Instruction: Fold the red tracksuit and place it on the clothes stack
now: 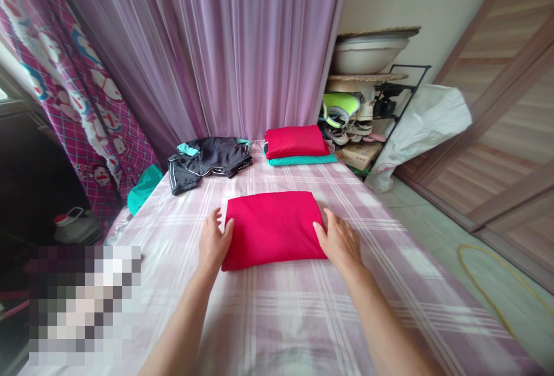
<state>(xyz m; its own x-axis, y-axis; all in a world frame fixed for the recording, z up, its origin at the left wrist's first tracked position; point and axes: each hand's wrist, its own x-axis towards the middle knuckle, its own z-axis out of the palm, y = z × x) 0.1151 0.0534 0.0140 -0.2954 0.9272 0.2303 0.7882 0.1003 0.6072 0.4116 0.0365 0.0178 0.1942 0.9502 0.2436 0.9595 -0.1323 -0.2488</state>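
Note:
A red folded piece of cloth [273, 230] lies flat on the plaid bedsheet [268, 312] in front of me. At its left edge is my left hand [214, 238], thumb against the cloth and fingers spread. My right hand [340, 237] is at the opposite edge, its thumb by the fabric and its fingers stretched forward. Neither hand lifts the cloth. Farther back, another red folded cloth [296, 141] rests on a teal folded one [303, 159]. To the left of that stack lies a rumpled dark garment [212, 159] with teal parts and white piping.
Purple curtains [225, 47] hang behind the bed. Back right, a rack [409, 96] holds shoes and a basin [367, 52], with a white sack [426, 125] beside it. Teal fabric [145, 188] hangs at the left bed edge. A yellow cord [480, 283] lies on the floor.

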